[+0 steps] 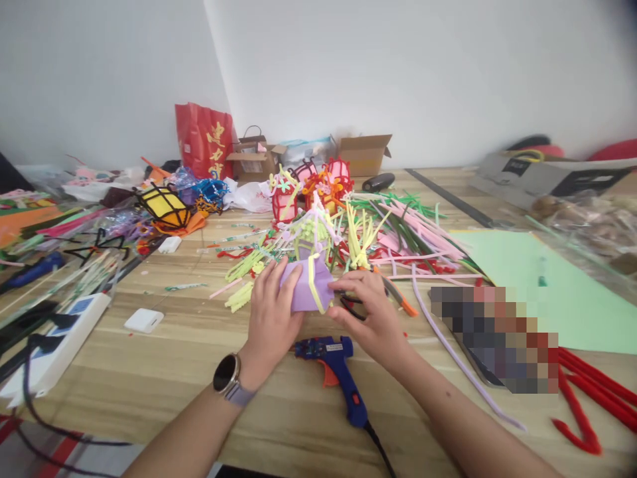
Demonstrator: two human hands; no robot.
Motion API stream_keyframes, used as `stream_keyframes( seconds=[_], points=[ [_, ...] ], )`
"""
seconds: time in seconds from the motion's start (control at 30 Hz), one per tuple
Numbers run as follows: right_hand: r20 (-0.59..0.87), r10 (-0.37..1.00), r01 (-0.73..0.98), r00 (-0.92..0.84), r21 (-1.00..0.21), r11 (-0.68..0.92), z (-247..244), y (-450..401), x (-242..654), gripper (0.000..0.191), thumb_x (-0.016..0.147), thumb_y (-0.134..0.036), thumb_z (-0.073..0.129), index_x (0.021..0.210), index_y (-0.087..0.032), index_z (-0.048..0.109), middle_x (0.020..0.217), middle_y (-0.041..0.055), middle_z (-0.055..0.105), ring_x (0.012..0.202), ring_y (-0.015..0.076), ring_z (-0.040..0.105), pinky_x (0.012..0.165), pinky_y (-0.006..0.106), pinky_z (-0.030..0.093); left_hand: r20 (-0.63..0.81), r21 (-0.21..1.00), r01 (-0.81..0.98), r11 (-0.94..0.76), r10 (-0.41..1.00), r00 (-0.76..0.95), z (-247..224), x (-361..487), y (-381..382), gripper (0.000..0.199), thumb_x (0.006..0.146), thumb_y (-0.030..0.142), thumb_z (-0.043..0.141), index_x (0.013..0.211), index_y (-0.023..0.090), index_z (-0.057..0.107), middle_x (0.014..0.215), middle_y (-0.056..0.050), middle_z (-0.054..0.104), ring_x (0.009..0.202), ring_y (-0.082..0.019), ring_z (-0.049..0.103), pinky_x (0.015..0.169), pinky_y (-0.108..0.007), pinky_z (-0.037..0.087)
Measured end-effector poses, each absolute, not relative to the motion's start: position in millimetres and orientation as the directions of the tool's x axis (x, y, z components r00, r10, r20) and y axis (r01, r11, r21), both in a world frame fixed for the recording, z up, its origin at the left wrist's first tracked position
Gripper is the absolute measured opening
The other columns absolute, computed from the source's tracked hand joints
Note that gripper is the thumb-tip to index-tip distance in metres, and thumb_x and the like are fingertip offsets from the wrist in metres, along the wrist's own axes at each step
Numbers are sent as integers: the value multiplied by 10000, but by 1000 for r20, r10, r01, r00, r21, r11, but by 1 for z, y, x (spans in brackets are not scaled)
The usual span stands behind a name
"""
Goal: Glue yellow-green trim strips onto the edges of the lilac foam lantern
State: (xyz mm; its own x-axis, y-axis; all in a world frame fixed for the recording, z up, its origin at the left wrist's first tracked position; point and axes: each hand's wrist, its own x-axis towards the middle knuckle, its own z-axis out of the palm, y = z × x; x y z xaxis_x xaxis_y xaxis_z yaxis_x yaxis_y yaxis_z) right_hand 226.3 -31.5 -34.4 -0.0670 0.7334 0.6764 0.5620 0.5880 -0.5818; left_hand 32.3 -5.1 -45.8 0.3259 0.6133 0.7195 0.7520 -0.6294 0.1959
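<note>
My left hand (pixel 275 309) is wrapped round a purple paper lantern body (pixel 298 289), tilted above the table. A pale yellow pipe cleaner (pixel 313 282) runs bent along its edge. At the right end of this body is my right hand (pixel 362 307), its thumb and index finger apart with their tips at the edge; whether they press on it is unclear. Just below lies a blue glue gun (pixel 333 355) with an orange trigger. Pliers with orange-tipped handles (pixel 402 299) lie partly hidden behind my right hand. A lilac-topped lantern (pixel 313 229) stands just beyond the paper body.
Pipe cleaners (pixel 423 232) lie heaped at the back. Finished lanterns (pixel 164 202) stand left and centre. A white power strip (pixel 54 352) sits at left, a green sheet (pixel 562 285) at right beside a pixelated dark flat object (pixel 478 358). The glue gun's cord (pixel 381 448) trails towards me.
</note>
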Motion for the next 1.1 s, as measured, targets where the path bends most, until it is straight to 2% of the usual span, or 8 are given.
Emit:
stream_keyframes(
  seconds=[0.13, 0.27, 0.33, 0.4, 0.5, 0.57, 0.77, 1.1],
  points=[
    [638, 764, 533, -92, -617, 579, -38, -34, 216, 247, 834, -476, 660, 868, -231, 662, 906, 65, 654, 897, 237, 586, 807, 394, 425, 717, 67, 777, -626, 571, 399, -46, 37, -13, 608, 832, 132, 590, 1401, 220, 396, 1456, -158, 418, 1376, -360, 297, 1107, -551, 299],
    [594, 802, 447, -54, -704, 552, -39, -31, 218, 228, 880, -393, 614, 726, -225, 624, 813, 50, 644, 863, 216, 587, 804, 376, 442, 758, 73, 735, -674, 517, 399, -45, 38, -16, 663, 839, 267, 650, 1429, 250, 347, 1522, -171, 319, 1434, -374, 197, 1129, -569, 238],
    [573, 820, 409, -2, -748, 523, -39, -27, 224, 247, 868, -400, 623, 690, -229, 624, 776, 44, 633, 836, 211, 588, 795, 368, 450, 799, 153, 702, -695, 506, 326, -45, 37, -15, 818, 774, 440, 712, 1454, 259, 294, 1544, -184, 265, 1444, -392, 167, 1132, -584, 214],
    [549, 834, 378, 51, -784, 493, -38, -23, 229, 264, 848, -413, 642, 658, -231, 618, 733, 34, 618, 790, 205, 586, 773, 361, 453, 802, 335, 642, -689, 566, 189, -45, 34, -13, 866, 756, 529, 697, 1461, 258, 275, 1517, -183, 309, 1420, -372, 247, 1126, -562, 247],
    [529, 843, 345, 97, -812, 470, -39, -18, 236, 284, 826, -441, 656, 635, -237, 610, 676, 13, 592, 724, 192, 570, 733, 351, 454, 602, 720, 431, -544, 799, 3, -46, 30, -8, 621, 866, 496, 580, 1401, 248, 385, 1387, -143, 486, 1242, -281, 495, 1029, -449, 408],
    [529, 843, 339, 101, -815, 471, -40, -16, 237, 306, 824, -467, 649, 623, -240, 605, 659, 8, 583, 704, 190, 562, 719, 350, 451, 435, 862, 299, -409, 900, -23, -46, 29, -5, 473, 889, 480, 550, 1299, 248, 512, 1287, -108, 573, 1117, -247, 571, 936, -386, 466],
    [527, 849, 359, 45, -801, 479, -41, -16, 235, 312, 817, -475, 655, 626, -234, 603, 717, 26, 625, 724, 188, 574, 727, 347, 451, 349, 917, 213, -336, 937, -23, -44, 27, -3, 293, 863, 461, 585, 968, 202, 672, 991, -61, 678, 942, -229, 597, 861, -355, 453],
    [576, 817, 422, 9, -743, 519, -44, -13, 236, 222, 809, -436, 682, 718, -235, 659, 809, 49, 674, 848, 224, 612, 813, 386, 454, 229, 968, -83, -235, 971, -76, -37, 33, 0, 269, 754, 445, 689, 690, 189, 633, 680, 5, 577, 726, -161, 528, 687, -274, 447]
  ],
)
